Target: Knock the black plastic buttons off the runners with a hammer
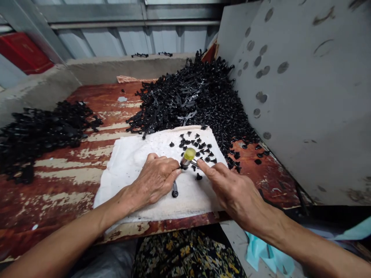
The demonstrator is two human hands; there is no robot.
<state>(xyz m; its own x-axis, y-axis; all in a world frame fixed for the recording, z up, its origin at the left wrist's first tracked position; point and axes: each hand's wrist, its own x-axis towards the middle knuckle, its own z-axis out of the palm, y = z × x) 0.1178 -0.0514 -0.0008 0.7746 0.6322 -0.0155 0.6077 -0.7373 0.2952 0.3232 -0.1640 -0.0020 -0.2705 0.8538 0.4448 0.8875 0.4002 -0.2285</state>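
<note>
My right hand is wrapped round the handle of a small hammer with a metal head and a yellow-green end cap. The hammer's head is over the white cloth, by my left fingertips. My left hand is closed in a pinch on a slim black part, whose ringed end shows below the fingers. What lies directly under the hammer head is mostly hidden. Several small black stud-like pieces lie scattered on the cloth, just beyond and beside the hammer.
The folded white cloth covers the front of a worn red-brown board. A large heap of black parts rises behind it, and a smaller heap sits at left. A grey panel stands along the right.
</note>
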